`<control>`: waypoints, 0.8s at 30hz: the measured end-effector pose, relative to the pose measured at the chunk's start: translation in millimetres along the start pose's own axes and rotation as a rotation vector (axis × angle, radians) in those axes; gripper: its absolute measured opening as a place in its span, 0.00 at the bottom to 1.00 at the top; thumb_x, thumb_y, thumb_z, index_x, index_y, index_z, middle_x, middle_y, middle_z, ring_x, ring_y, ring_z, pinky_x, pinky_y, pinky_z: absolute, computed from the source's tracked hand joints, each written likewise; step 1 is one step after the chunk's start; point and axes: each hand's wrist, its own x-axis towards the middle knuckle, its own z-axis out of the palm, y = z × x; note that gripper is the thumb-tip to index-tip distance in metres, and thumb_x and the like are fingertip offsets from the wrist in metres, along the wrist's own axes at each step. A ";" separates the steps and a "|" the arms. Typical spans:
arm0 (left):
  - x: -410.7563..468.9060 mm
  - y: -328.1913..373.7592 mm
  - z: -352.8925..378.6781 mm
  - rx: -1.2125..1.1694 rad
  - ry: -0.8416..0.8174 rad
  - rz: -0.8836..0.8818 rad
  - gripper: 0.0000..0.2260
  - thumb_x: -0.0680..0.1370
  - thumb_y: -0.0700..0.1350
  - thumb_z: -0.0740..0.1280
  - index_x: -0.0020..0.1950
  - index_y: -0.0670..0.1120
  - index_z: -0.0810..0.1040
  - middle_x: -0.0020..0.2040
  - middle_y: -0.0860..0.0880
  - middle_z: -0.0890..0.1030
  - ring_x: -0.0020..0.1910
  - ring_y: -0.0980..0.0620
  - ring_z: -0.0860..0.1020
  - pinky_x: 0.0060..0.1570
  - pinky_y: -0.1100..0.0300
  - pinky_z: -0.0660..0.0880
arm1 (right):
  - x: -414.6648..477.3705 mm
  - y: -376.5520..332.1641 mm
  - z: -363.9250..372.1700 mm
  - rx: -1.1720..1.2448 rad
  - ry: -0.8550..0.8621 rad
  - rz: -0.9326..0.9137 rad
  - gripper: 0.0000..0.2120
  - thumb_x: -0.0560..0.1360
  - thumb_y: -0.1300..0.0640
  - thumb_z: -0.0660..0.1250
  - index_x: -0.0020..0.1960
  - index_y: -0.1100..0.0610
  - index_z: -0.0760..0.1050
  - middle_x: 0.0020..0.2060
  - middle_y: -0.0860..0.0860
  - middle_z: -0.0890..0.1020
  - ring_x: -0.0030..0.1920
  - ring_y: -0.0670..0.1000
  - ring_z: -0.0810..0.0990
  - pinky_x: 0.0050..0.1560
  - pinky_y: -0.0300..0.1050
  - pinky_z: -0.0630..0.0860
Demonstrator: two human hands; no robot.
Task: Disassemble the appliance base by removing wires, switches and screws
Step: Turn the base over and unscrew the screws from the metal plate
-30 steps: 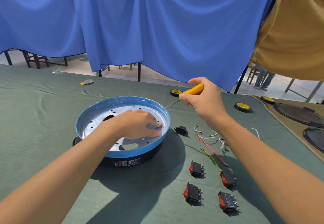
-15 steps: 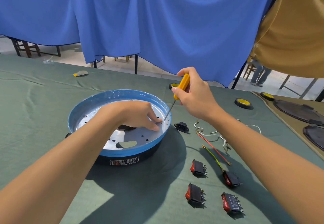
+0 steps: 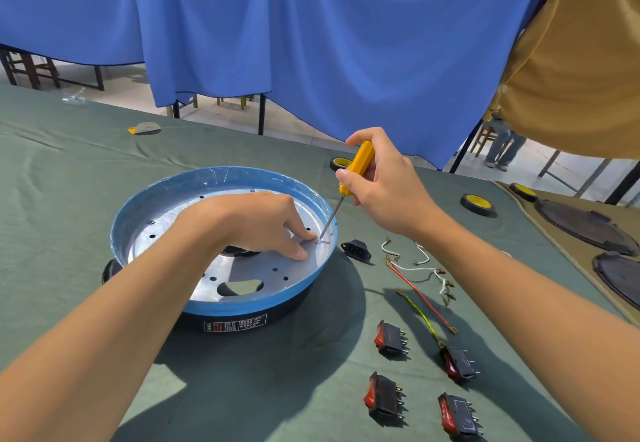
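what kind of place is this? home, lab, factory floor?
Probably a makeshift teardown workbench, not a home: a green cloth-covered table, blue curtains hung as a backdrop, and pulled rocker switches and loose wires laid out beside the appliance base.

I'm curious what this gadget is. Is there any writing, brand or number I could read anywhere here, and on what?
Label on the black side of the appliance base: white and red print, too small and blurred to read.
Yellow tape roll: dark marks on top, unreadable.
Nearest switch: faint white marking, unreadable.
Nothing here can be quoted.
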 end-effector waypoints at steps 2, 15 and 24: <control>-0.5 1.4 -1.3 0.011 -0.014 -0.010 0.17 0.78 0.58 0.65 0.67 0.63 0.74 0.65 0.57 0.74 0.59 0.50 0.72 0.61 0.52 0.71 | 0.1 -1.7 0.4 0.004 -0.017 0.001 0.13 0.78 0.55 0.66 0.58 0.48 0.65 0.42 0.62 0.76 0.40 0.58 0.80 0.42 0.56 0.80; -4.1 10.2 -1.2 0.059 -0.043 -0.103 0.18 0.78 0.61 0.63 0.68 0.67 0.71 0.66 0.53 0.74 0.60 0.48 0.73 0.61 0.49 0.71 | 19.7 -14.0 -21.2 -0.272 -0.285 -0.024 0.14 0.74 0.47 0.72 0.46 0.52 0.68 0.37 0.51 0.78 0.36 0.46 0.76 0.34 0.44 0.71; -5.8 10.8 0.4 0.048 -0.045 -0.113 0.18 0.77 0.61 0.63 0.67 0.67 0.72 0.64 0.53 0.73 0.60 0.48 0.73 0.61 0.49 0.71 | 48.0 -53.0 -26.1 -0.630 -0.521 -0.006 0.19 0.78 0.46 0.65 0.34 0.56 0.67 0.28 0.51 0.70 0.29 0.51 0.65 0.29 0.43 0.61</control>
